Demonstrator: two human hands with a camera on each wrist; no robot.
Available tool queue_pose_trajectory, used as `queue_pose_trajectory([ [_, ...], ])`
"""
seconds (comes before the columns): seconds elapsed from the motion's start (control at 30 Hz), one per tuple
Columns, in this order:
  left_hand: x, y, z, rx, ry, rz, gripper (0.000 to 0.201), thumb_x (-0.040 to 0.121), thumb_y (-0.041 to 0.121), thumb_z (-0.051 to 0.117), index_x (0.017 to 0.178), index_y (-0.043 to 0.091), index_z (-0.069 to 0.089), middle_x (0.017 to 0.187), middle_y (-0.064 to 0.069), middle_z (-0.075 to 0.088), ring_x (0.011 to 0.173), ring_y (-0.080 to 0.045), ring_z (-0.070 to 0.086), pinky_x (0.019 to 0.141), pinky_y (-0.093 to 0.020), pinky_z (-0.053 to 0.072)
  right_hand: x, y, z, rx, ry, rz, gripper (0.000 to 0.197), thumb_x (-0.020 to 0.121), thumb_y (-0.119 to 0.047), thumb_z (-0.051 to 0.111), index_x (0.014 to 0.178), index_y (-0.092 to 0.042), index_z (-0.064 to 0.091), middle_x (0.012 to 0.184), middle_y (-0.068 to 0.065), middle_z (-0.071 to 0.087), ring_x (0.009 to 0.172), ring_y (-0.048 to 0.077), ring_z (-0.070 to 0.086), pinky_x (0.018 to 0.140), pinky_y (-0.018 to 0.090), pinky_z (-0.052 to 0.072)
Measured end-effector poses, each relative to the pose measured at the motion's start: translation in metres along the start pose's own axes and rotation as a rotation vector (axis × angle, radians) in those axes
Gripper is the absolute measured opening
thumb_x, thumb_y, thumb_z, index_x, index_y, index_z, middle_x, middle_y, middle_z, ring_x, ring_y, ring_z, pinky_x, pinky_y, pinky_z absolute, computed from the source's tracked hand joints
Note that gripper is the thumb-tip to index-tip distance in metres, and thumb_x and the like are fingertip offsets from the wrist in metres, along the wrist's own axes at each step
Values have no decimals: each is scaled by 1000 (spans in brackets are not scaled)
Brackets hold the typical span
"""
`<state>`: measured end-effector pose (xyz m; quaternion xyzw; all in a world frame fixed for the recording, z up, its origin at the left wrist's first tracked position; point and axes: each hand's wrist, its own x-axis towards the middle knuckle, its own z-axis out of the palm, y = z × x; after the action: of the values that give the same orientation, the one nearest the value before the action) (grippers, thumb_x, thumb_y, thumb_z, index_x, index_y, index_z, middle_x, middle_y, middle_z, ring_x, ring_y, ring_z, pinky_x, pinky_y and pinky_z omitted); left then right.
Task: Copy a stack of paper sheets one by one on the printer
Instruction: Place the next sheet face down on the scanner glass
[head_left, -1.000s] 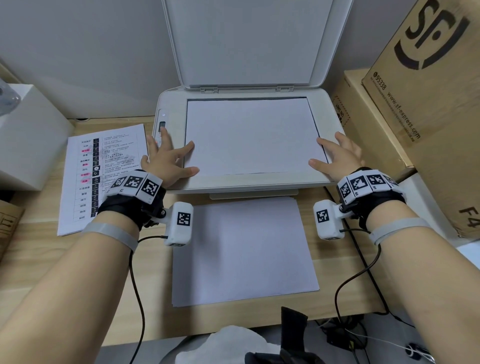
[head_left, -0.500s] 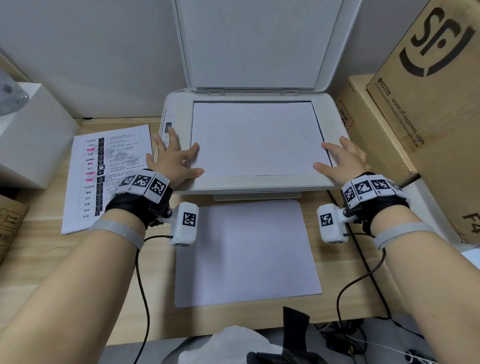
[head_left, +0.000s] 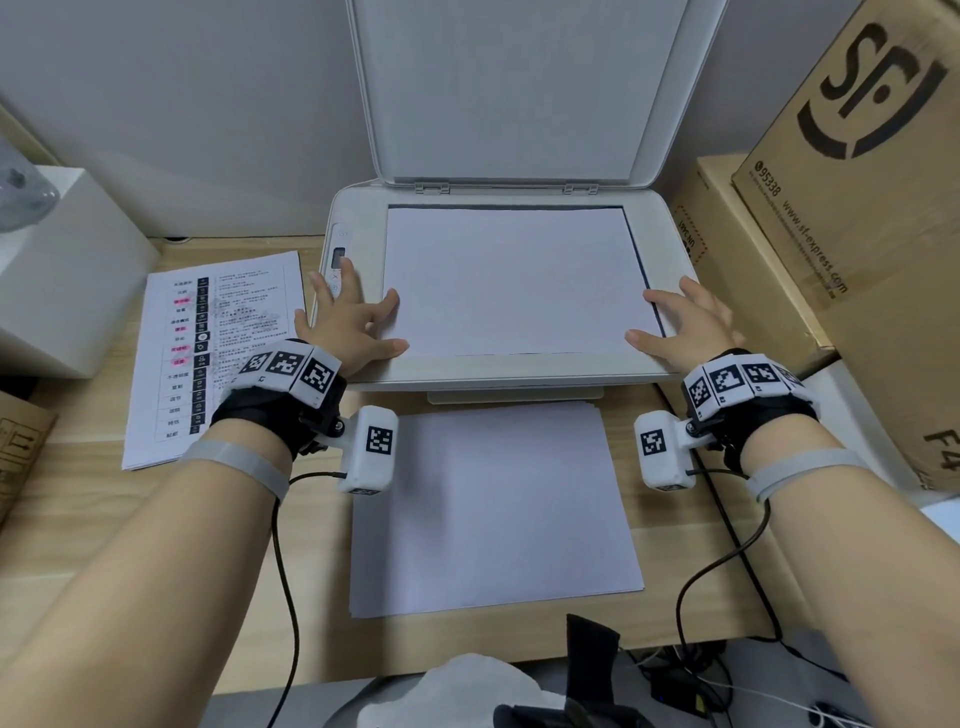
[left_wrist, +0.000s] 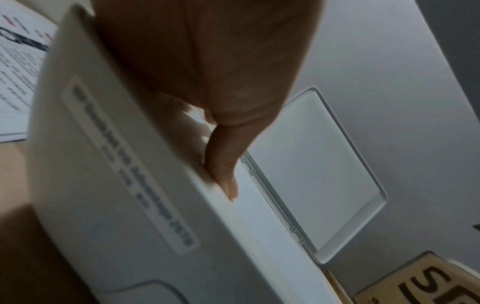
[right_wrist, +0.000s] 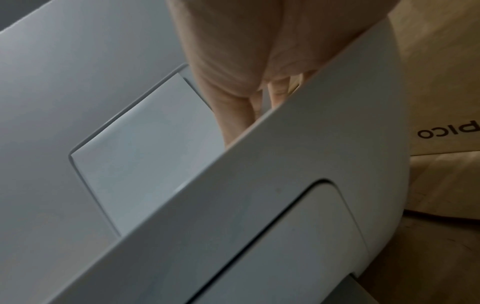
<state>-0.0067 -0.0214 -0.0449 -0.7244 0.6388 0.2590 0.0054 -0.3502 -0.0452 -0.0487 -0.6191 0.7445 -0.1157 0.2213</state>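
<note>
A white printer (head_left: 358, 218) stands at the back of the desk with its scanner lid (head_left: 519, 88) raised. One white sheet (head_left: 514, 280) lies flat on the scanner glass. My left hand (head_left: 353, 322) rests spread on the printer's left front, with thumb and forefinger at the sheet's left edge. My right hand (head_left: 680, 327) rests spread at the sheet's right front corner. In the left wrist view the left hand (left_wrist: 223, 176) lies on the printer top. A stack of blank sheets (head_left: 493, 509) lies on the desk before the printer. A printed stack (head_left: 218, 353) lies to the left.
Cardboard boxes (head_left: 852, 208) crowd the printer's right side. A white box (head_left: 62, 270) stands at the far left. Black cables (head_left: 727, 561) trail from both wrist cameras over the wooden desk (head_left: 78, 519). A white and black bundle (head_left: 467, 696) sits below the front edge.
Both hands stay spread at the sheet's side edges. The view has shifted slightly; the sheet and hands show no clear movement.
</note>
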Motion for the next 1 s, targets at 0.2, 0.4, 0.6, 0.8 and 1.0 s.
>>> queue_pose_trajectory([
  [0.2,1,2,-1,30,-17,2,59,92,35,57,145,33,32,157,-4,-23,141,-37,-25,110,-63,1,-14,-48,27,-145,-74,-96,64,87,-54,51,145,-39,26,158,-13,-6,145,14,-12,112,51,-9],
  [0.4,-1,1,3,62,-12,19,60,95,39,51,148,35,23,157,13,-20,142,-30,-27,110,-62,0,-40,-157,82,-240,-491,-562,58,99,-51,23,151,-28,10,159,-4,-7,146,18,-9,116,41,-2],
  [0.6,4,2,6,205,1,16,60,98,43,42,150,35,14,157,21,-6,145,-20,-21,109,-64,-3,-30,-129,74,-265,-496,-478,55,101,-45,17,151,-24,7,158,1,-12,145,20,-12,116,36,-6],
  [0.8,6,2,5,280,35,32,61,96,45,45,150,34,17,158,20,0,146,-15,-12,109,-64,-2,4,-56,33,-231,-315,-96,62,100,-47,14,151,-15,0,157,4,-16,145,23,-14,117,38,-4],
  [1.0,12,8,-10,288,70,14,59,86,46,63,139,32,41,153,18,25,147,-11,5,112,-59,-4,12,-108,29,-194,-339,-40,68,99,-51,17,151,-11,1,157,7,-15,145,27,-10,116,45,-1],
])
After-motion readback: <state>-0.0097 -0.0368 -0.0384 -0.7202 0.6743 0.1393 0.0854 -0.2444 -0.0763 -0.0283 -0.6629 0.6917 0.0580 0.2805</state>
